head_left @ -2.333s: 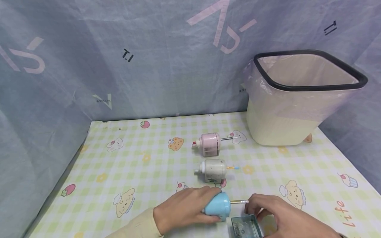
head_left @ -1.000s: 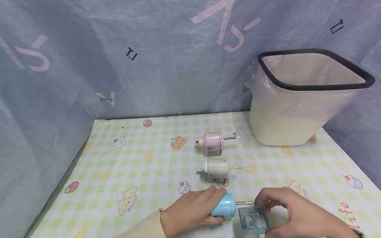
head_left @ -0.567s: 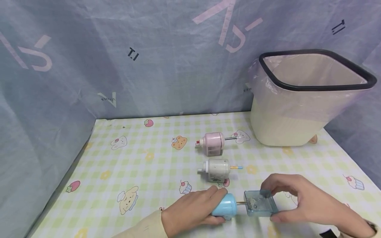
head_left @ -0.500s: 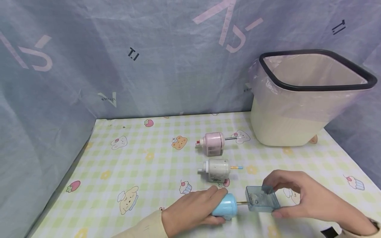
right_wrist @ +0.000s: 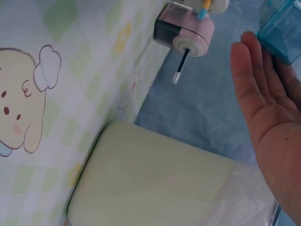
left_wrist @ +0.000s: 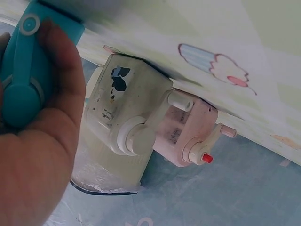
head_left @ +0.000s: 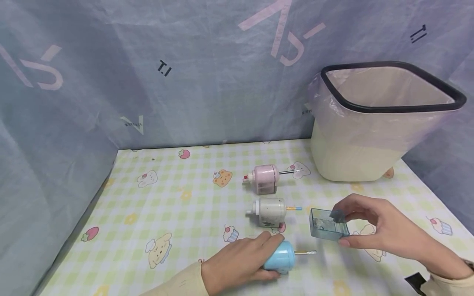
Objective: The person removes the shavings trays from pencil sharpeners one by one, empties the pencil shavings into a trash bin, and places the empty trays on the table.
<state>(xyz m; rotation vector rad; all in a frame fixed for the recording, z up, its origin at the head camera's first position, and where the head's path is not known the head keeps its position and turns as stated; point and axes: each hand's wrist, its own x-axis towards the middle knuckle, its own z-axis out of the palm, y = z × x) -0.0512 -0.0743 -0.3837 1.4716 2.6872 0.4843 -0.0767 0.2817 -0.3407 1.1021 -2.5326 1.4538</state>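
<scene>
My left hand (head_left: pixel 240 261) grips the light blue crank pencil sharpener (head_left: pixel 283 257) on the table. A pencil (head_left: pixel 305 252) sticks out of its right side. Raised to the right of it, my right hand (head_left: pixel 381 226) pinches a see-through blue shavings drawer (head_left: pixel 327 230) between thumb and fingers. Grey pencil shavings (head_left: pixel 321 224) lie in the drawer. In the left wrist view, the blue sharpener (left_wrist: pixel 23 70) shows its crank side, with fingers curled round the body. The drawer (right_wrist: pixel 284 35) is partly cut off at the top of the right wrist view.
Beyond my left hand stand a grey-white sharpener (head_left: pixel 272 211) and a pink sharpener (head_left: pixel 266 179), each with a pencil in it. A bag-lined cream trash bin (head_left: pixel 348 152) with a black rim rises at the back right. The tablecloth (head_left: pixel 200 218) is green-checked.
My right hand has drawn the shavings drawer away from the blue sharpener, lifting it up and rightward past the pencil's end. My left hand stays gripping the blue sharpener.
</scene>
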